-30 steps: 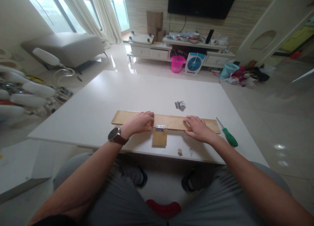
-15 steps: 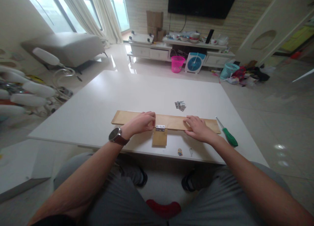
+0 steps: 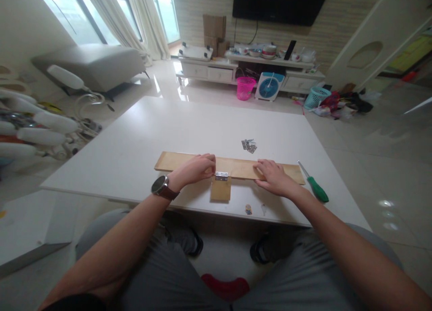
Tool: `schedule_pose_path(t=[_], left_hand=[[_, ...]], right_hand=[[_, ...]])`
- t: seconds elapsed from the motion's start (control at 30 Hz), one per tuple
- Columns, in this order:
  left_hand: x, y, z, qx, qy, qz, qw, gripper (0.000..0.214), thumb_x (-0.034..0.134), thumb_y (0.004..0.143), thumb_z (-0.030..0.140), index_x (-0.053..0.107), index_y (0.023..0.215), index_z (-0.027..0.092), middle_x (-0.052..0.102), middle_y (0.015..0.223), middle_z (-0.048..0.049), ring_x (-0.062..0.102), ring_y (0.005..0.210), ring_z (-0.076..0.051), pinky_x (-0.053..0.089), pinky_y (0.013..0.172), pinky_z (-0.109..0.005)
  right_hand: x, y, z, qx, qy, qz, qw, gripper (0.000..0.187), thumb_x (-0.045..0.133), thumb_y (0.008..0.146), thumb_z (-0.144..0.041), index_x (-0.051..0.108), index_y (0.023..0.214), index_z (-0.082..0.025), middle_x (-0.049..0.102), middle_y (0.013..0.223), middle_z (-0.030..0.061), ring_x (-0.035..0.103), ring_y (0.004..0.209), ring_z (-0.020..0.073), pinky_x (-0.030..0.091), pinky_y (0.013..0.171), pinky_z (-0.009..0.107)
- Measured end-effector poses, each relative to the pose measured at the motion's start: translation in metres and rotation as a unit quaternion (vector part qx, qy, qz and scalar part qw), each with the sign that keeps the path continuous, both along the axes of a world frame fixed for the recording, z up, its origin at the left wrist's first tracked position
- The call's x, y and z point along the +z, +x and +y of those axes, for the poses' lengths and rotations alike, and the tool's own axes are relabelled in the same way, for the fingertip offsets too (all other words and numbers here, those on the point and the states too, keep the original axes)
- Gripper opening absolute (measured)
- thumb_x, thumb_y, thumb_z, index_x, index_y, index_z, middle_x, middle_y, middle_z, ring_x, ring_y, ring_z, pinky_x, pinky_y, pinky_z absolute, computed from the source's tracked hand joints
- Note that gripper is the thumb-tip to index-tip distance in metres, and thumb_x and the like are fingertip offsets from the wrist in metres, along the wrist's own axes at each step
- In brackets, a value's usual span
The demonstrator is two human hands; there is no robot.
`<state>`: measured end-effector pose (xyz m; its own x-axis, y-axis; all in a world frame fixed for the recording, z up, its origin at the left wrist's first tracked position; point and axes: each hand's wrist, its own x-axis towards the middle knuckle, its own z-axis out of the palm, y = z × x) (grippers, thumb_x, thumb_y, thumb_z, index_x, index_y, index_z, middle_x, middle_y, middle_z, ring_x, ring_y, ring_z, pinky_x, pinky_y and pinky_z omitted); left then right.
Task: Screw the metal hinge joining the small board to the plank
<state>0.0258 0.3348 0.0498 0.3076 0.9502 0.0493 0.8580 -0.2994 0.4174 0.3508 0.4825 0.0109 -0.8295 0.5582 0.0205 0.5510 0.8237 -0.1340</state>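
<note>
A long wooden board (image 3: 236, 168) lies across the white table in front of me. At its near edge a silver metal hinge (image 3: 221, 176) spans the joint with a small square wooden piece (image 3: 220, 192). My left hand (image 3: 197, 168) rests over the board with its fingers closed together, the tips right beside the hinge's left end; what they pinch is hidden. Farther right, my right hand (image 3: 272, 177) grips the board, fingers on top and thumb at the near edge.
A green-handled screwdriver (image 3: 316, 188) lies past the board's right end. Beyond the board is a small pile of hinges and screws (image 3: 249, 145). Two stickers, one a yellow cartoon figure (image 3: 248, 209), are near the front edge of the white table (image 3: 189, 122).
The whole view has shifted very slightly. Both hands, the board and the hinge keep the same places relative to each other.
</note>
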Motion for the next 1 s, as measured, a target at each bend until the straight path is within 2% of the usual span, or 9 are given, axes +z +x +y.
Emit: schedule_pose_path(t=[0.33, 0.57, 1.0], left_hand=[[-0.004, 0.001, 0.000, -0.006, 0.004, -0.026, 1.000, 0.014, 0.062, 0.088, 0.012, 0.073, 0.084, 0.020, 0.069, 0.099, -0.0049, 0.065, 0.091, -0.019, 0.050, 0.086, -0.031], [0.003, -0.002, -0.002, 0.010, 0.003, -0.002, 1.000, 0.018, 0.063, 0.079, 0.006, 0.074, 0.082, 0.020, 0.069, 0.100, -0.0052, 0.065, 0.095, -0.020, 0.050, 0.087, -0.032], [0.011, 0.002, -0.006, 0.003, -0.012, -0.015, 1.000, 0.015, 0.066, 0.076, 0.007, 0.074, 0.073, 0.019, 0.068, 0.096, -0.0051, 0.065, 0.090, -0.019, 0.050, 0.083, -0.030]], right_hand=[[0.002, 0.000, 0.000, -0.003, -0.009, -0.009, 1.000, 0.041, 0.062, 0.095, -0.037, 0.060, 0.134, -0.024, 0.057, 0.155, 0.0201, 0.054, 0.143, 0.0397, 0.048, 0.111, 0.061], [0.005, -0.001, -0.001, -0.006, -0.015, -0.014, 1.000, 0.041, 0.062, 0.095, -0.037, 0.060, 0.134, -0.024, 0.057, 0.156, 0.0200, 0.054, 0.144, 0.0398, 0.048, 0.113, 0.061], [0.006, -0.001, -0.002, -0.004, -0.015, -0.010, 1.000, 0.041, 0.061, 0.095, -0.037, 0.060, 0.134, -0.025, 0.057, 0.155, 0.0194, 0.054, 0.142, 0.0409, 0.049, 0.110, 0.064]])
